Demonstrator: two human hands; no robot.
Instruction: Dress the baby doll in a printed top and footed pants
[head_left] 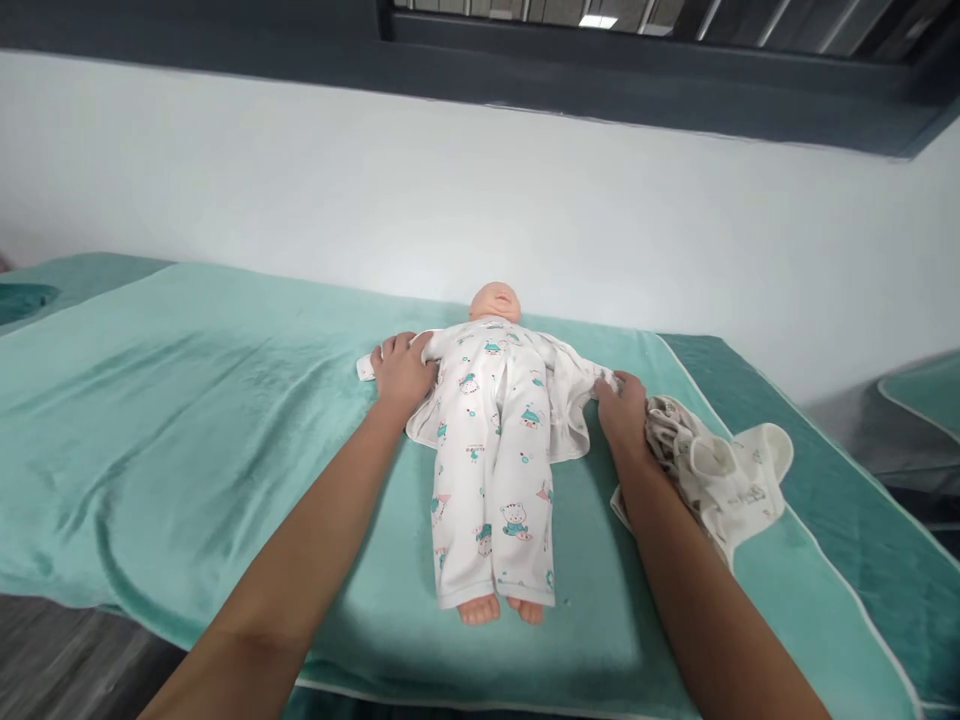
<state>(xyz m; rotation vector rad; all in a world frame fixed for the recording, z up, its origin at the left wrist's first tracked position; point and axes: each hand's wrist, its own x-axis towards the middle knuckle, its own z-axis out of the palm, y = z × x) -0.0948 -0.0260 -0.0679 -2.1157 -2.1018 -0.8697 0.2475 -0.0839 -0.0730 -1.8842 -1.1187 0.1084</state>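
Note:
A baby doll [495, 302] lies on its back with its head toward the wall. It wears white printed trousers [517, 470] and a white printed top [568, 400], whose lower edges spread out on both sides. My left hand [405, 375] is closed over the top's left-side sleeve, and the cuff sticks out beyond my fingers. On the other side, my right hand [622, 405] grips the end of the opposite sleeve. The doll's hands do not show. Its bare feet [480, 610] poke out of the trouser legs.
Crumpled white baby clothes [739, 480] lie beside my right forearm. A light green blanket [225, 420] covers the bed, with darker green fabric [825, 460] along the right. Behind stands a white wall [375, 190] below a dark window frame [600, 90].

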